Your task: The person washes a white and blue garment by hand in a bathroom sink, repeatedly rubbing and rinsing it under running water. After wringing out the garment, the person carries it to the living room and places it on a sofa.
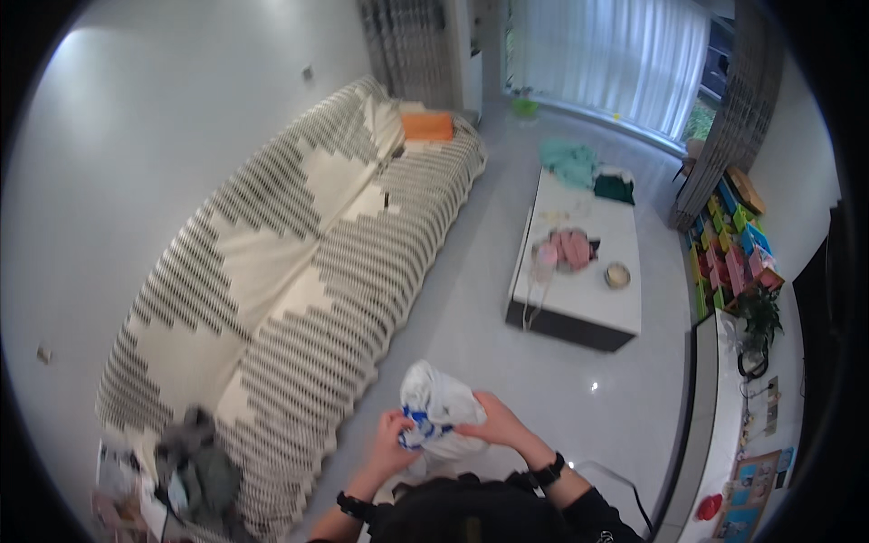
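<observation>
Both hands, left hand [391, 433] and right hand [493, 423], fingers clamped on a bunched white-and-blue garment [436, 407] at chest height, beside the patterned sofa [299, 271]. Still crumpled, not folded (dark clothes pile [195, 462] on sofa end untouched).

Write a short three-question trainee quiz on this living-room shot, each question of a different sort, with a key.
1. True or false: both hands, the left hand and the right hand, grip the white and blue cloth.
2. Multiple choice: what lies at the far end of the patterned sofa? A) an orange cushion B) a red bucket C) a black hat
3. Fill the gap: the pink clothes lie on the white low ____.

Key: 1 true; 2 A; 3 table
</observation>
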A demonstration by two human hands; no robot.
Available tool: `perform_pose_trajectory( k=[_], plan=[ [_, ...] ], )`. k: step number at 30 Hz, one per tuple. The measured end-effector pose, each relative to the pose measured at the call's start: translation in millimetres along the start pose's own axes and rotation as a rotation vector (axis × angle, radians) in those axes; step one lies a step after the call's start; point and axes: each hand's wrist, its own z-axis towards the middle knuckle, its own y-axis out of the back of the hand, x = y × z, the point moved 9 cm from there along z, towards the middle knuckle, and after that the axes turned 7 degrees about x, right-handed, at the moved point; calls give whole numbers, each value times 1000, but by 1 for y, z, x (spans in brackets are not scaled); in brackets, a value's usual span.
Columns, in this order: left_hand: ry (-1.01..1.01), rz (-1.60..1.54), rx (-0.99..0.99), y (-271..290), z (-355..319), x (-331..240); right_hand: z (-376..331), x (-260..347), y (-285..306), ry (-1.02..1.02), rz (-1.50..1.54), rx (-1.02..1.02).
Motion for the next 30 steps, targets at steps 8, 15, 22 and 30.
perform_pose_trajectory(
  k=[8, 15, 22, 30],
  plan=[
    [-232, -156, 202, -52, 295, 86, 191, -109, 154, -160, 6, -377],
    [-165, -75, 256, -126, 587, 156, 402, -208, 344, -180, -33, -393],
    [-164, -80, 166, -141, 839, 225, 622, -261, 510, -102, -202, -386],
    [-341, -82, 358, -239, 1187, 238, 804, -374, 760, -538, -222, -585]
  ],
)
